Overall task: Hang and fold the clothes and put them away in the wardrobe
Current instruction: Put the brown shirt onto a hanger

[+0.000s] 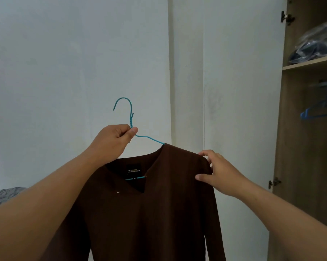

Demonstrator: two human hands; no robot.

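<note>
Brown knit top (149, 213) on thin teal wire hanger (129, 117): left hand (112, 142) pinches hanger, right hand (218, 174) pinches shoulder

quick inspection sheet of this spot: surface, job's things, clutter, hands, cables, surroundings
surface: nothing seen
job's things: brown top draped on teal wire hanger, held up in the air
clutter: grey patterned fabric at lower left
hands: left hand pinches the hanger neck; right hand grips the top's shoulder
cables: nothing seen
surroundings: white wall; open wardrobe with blue hangers and a bagged dark bundle on its shelf
</note>
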